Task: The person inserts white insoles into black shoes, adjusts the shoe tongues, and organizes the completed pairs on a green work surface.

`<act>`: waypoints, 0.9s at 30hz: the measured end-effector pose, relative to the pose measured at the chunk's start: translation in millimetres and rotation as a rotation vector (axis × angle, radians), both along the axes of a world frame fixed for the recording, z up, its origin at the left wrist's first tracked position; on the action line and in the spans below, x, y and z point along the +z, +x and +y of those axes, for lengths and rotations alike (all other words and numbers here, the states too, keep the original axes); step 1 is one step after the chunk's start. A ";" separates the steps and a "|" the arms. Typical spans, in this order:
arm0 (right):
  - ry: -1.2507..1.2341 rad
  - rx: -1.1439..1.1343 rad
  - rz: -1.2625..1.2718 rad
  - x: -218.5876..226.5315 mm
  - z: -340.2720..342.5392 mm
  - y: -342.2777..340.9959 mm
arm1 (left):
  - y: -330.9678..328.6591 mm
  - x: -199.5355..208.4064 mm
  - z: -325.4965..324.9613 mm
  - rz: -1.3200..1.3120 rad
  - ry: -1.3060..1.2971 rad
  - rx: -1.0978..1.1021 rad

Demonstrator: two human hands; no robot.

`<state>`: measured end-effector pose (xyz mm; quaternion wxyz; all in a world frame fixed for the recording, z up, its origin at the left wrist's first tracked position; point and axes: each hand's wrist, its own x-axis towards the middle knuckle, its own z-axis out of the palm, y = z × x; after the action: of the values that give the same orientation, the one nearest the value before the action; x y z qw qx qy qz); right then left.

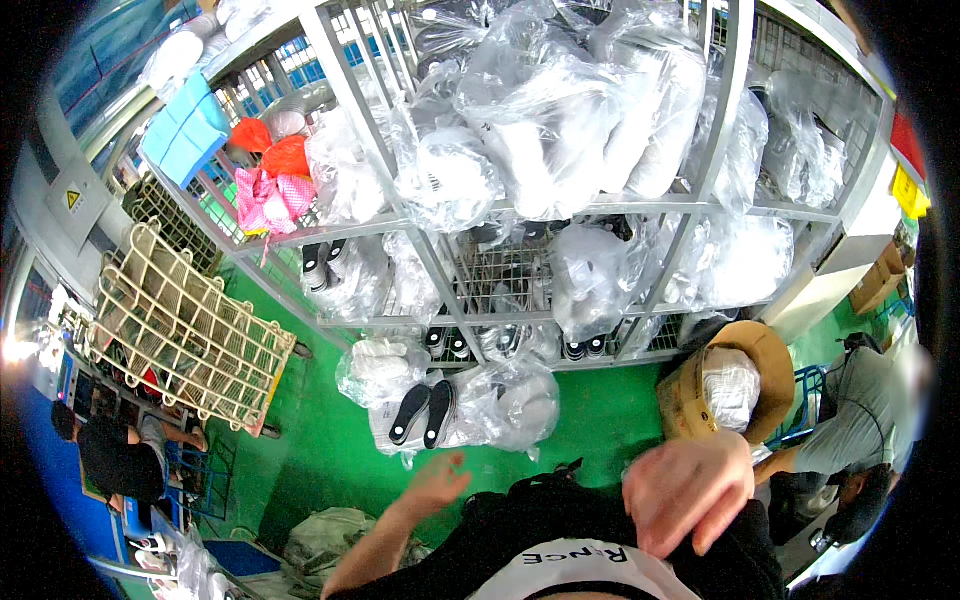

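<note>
Closest to the lens, the right hand (688,490) hangs blurred over a black garment (560,525) with a white printed panel, low in the picture; its fingers curl downward, loosely closed, and whether they pinch the fabric or merely rest on it cannot be told through the blur. Further left, the left hand (438,480) is raised at the end of a bare forearm, fingers spread and open, holding nothing, just above the garment's edge. Beyond it, on the green floor (330,440), lies a clear plastic bag (470,405) with two dark shoe soles (422,412) showing through; the rest of its contents are only pale shapes. A cardboard box (690,395) with a round brown piece and a wrapped white bundle stands near the right hand, partly cut off by it. Behind rises a grey metal rack (520,215) stuffed with plastic bags of white items, too clouded to identify. A cream wire grid (185,325) leans at the left. Another person (120,455) sits at the lower left, and one more (850,420) bends at the right rim, half lost in the dark edge.
</note>
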<state>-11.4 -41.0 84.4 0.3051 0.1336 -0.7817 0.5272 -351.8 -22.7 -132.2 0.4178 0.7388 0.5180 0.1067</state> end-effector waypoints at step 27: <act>0.514 -1.899 -0.541 5.9 308.9 -84.5 | 47.8 203.8 303.8 -0.905 0.627 0.288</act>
<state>-96.0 267.9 90.3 0.3725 -0.6037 -0.6972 -0.1038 -303.9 281.2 71.6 0.3402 0.6302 0.3263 0.6170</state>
